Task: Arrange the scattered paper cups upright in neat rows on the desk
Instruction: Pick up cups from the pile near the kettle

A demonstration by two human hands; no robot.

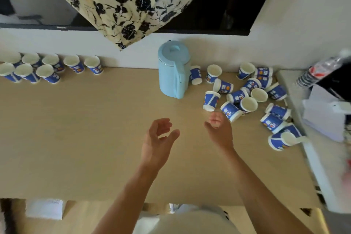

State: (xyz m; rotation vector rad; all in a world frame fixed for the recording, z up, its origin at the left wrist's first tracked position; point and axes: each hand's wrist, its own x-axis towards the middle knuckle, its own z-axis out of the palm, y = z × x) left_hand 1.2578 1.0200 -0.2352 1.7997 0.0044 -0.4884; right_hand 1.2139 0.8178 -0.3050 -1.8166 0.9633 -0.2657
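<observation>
Several blue-and-white paper cups stand upright in two rows (pixel 45 68) at the desk's back left, against the wall. A scattered heap of the same cups (pixel 252 93) lies at the back right, some on their sides, some upright. One cup (pixel 211 100) stands upside down at the near edge of the heap, another (pixel 230 111) lies tipped beside it. My right hand (pixel 220 129) hovers just below these two, fingers loosely curled, holding nothing. My left hand (pixel 159 137) is open over the middle of the desk, fingers apart and empty.
A light-blue kettle (pixel 173 70) stands at the back centre of the wooden desk (pixel 76 129). A floral curtain (pixel 123 2) hangs above it. A plastic water bottle (pixel 321 69) and white objects (pixel 324 118) sit on a side surface to the right.
</observation>
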